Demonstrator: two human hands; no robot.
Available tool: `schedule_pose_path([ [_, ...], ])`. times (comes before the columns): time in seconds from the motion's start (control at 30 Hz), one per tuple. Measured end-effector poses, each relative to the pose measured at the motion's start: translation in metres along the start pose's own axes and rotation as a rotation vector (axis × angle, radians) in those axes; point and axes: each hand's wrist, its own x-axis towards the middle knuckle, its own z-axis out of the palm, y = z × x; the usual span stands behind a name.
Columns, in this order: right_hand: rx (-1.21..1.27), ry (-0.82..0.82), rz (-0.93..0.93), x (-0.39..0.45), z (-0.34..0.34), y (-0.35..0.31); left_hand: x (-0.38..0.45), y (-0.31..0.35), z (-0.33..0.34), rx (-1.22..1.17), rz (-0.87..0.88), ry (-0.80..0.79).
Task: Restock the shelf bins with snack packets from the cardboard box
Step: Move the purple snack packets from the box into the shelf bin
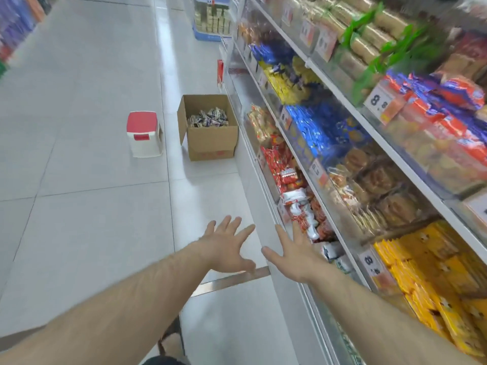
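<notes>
An open cardboard box (pixel 210 143) stands on the floor against the shelf base, further down the aisle. A heap of snack packets (pixel 208 119) lies inside it. The shelf bins (pixel 311 164) run along the right, filled with red, blue, yellow and clear packets behind transparent fronts. My left hand (pixel 226 246) and my right hand (pixel 292 250) are stretched out in front of me with fingers spread, holding nothing. Both hover over the floor and the shelf's lower edge, well short of the box.
A small white stool with a red seat (pixel 143 134) stands on the floor left of the box. A blue display stand (pixel 212 18) is at the aisle's far end. More shelving (pixel 15 25) lines the far left. Pale floor tiles lie between.
</notes>
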Motion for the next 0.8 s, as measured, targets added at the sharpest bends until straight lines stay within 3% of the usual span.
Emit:
schedule_pose_path([
  [0.27,-0.007,-0.004,0.139,0.121,-0.08,-0.101,0.081,-0.157,-0.094,0.056,0.059,-0.031],
  [0.63,0.09,0.081,0.162,0.315,-0.159,-0.186,0.219,-0.298,-0.218,0.096,0.076,-0.037],
  [0.8,0.173,0.016,0.159,0.419,-0.202,-0.233,0.278,-0.369,-0.285,0.122,0.027,-0.079],
])
